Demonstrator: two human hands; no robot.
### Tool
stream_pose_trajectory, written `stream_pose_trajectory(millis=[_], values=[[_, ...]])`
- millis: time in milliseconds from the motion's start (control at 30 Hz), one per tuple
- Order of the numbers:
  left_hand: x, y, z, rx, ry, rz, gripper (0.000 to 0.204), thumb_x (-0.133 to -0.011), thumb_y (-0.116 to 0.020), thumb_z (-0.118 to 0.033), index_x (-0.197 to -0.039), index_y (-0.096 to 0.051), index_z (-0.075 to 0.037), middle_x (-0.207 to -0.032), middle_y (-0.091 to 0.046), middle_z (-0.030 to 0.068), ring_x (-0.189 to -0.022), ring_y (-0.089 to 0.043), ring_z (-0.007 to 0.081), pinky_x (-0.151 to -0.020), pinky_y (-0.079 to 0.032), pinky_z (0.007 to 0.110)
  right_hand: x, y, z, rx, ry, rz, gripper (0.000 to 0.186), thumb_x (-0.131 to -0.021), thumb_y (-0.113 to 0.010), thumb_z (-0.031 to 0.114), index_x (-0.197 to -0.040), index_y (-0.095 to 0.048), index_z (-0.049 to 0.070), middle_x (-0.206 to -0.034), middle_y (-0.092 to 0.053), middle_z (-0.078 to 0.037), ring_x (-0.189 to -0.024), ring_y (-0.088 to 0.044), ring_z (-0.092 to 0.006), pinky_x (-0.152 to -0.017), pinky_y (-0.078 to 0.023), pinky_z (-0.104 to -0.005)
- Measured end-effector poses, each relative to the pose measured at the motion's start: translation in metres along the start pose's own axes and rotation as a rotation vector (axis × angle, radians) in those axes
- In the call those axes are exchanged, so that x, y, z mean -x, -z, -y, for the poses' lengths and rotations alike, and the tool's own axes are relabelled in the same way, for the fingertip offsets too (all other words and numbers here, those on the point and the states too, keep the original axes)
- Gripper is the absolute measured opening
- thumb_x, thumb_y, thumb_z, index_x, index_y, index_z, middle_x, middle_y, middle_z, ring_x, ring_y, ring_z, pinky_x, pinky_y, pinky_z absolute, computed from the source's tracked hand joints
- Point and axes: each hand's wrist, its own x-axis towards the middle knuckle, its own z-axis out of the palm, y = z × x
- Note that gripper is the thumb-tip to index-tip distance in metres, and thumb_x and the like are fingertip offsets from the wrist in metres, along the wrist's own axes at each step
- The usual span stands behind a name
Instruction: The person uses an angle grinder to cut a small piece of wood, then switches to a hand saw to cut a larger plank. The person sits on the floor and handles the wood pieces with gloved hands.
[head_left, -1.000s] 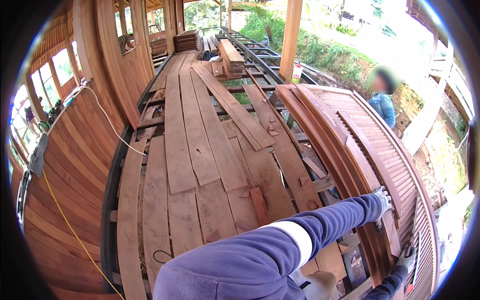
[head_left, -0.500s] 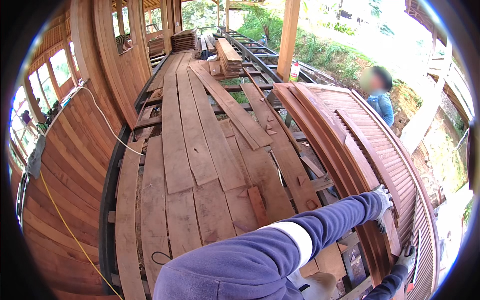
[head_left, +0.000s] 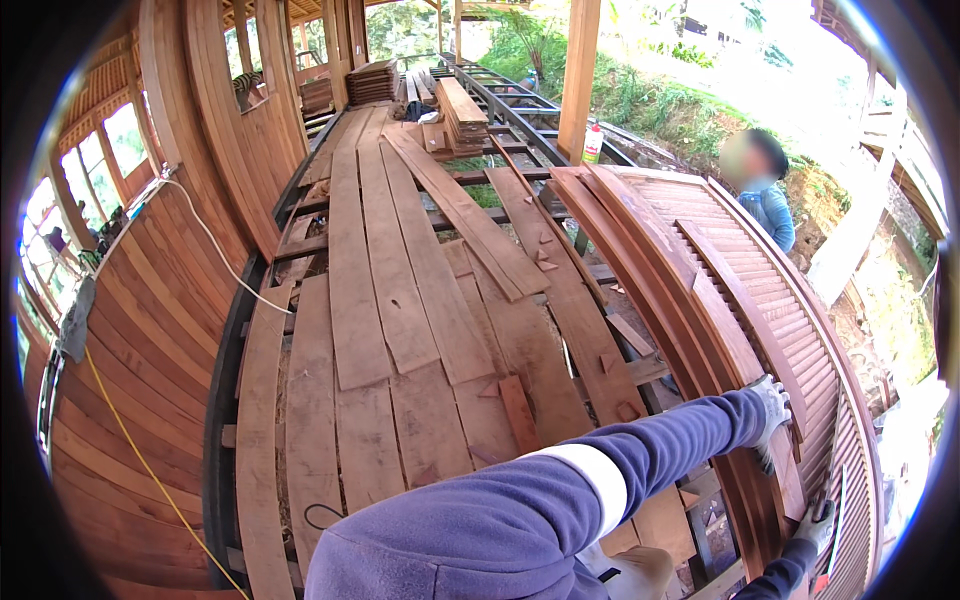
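Observation:
My left hand (head_left: 770, 415), in a pale glove with dark fingertips, reaches across to the right. Its fingers are wrapped over a reddish-brown wooden plank (head_left: 728, 325). Closer to me, my right hand (head_left: 818, 526), gloved too, is closed at the near end of the same plank; its fingers are partly hidden. Under and beside the plank lie several long dark-red boards (head_left: 655, 285). The plank rests along a louvred wooden panel (head_left: 790, 330), with a narrower strip of wood (head_left: 740, 300) on the slats to its right.
Loose floor planks (head_left: 400, 420) cover dark metal beams, with gaps between some. Small offcuts (head_left: 517, 410) lie on them. A wooden post (head_left: 578, 80) and a stack of boards (head_left: 460, 110) stand farther off. Beyond the panel is another person (head_left: 765, 205). A yellow cord (head_left: 140, 440) hangs at left.
The whole view has shifted very slightly. Both hands stay where they were on the plank, and the other person has barely moved.

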Motion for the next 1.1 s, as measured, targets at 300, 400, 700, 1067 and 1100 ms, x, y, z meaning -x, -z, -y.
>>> stream_pose_trajectory(millis=[300, 400, 700, 1067, 1100], values=[[0.009, -0.010, 0.004, 0.030, -0.097, -0.188, 0.107, -0.055, -0.070, -0.092, -0.118, -0.070, -0.006, -0.123, -0.066, 0.0157, -0.119, -0.058, 0.0332, -0.110, -0.038, 0.047, 0.001, 0.003, 0.000, 0.023, -0.001, 0.014, 0.052, -0.094, -0.072, 0.034, -0.136, -0.061, 0.004, -0.127, -0.069, -0.019, -0.118, -0.065, -0.0375, -0.099, -0.050, -0.0441], [0.011, -0.008, 0.004, 0.020, -0.094, -0.157, 0.107, -0.055, -0.070, -0.091, -0.119, -0.070, -0.005, -0.123, -0.066, 0.0159, -0.119, -0.058, 0.0335, -0.111, -0.037, 0.047, 0.004, 0.008, 0.009, -0.013, -0.033, 0.036, 0.054, -0.094, -0.072, 0.026, -0.140, -0.058, 0.000, -0.132, -0.067, -0.021, -0.123, -0.064, -0.0366, -0.102, -0.049, -0.0430], [0.010, -0.002, 0.001, 0.050, -0.052, -0.134, 0.110, -0.054, -0.072, -0.091, -0.124, -0.068, -0.006, -0.130, -0.064, 0.0170, -0.124, -0.057, 0.0335, -0.112, -0.036, 0.046, 0.006, 0.014, 0.017, 0.037, -0.038, 0.057, 0.053, -0.097, -0.069, 0.030, -0.138, -0.059, -0.001, -0.133, -0.067, -0.022, -0.125, -0.062, -0.0385, -0.103, -0.049, -0.0439], [0.013, 0.000, -0.001, 0.078, -0.037, -0.098, 0.112, -0.053, -0.070, -0.093, -0.126, -0.068, -0.009, -0.130, -0.063, 0.0154, -0.127, -0.054, 0.0329, -0.113, -0.035, 0.046, 0.009, 0.017, 0.018, 0.060, -0.043, 0.050, 0.051, -0.096, -0.068, 0.028, -0.141, -0.059, 0.006, -0.133, -0.067, -0.018, -0.125, -0.063, -0.0366, -0.103, -0.049, -0.0451], [0.014, -0.001, 0.000, 0.070, -0.031, -0.102, 0.112, -0.053, -0.070, -0.093, -0.127, -0.068, -0.009, -0.130, -0.063, 0.0151, -0.126, -0.055, 0.0329, -0.114, -0.035, 0.046, 0.010, 0.017, 0.022, 0.069, -0.050, 0.054, 0.051, -0.096, -0.068, 0.027, -0.141, -0.059, 0.006, -0.133, -0.067, -0.018, -0.125, -0.063, -0.0365, -0.103, -0.049, -0.0451]])
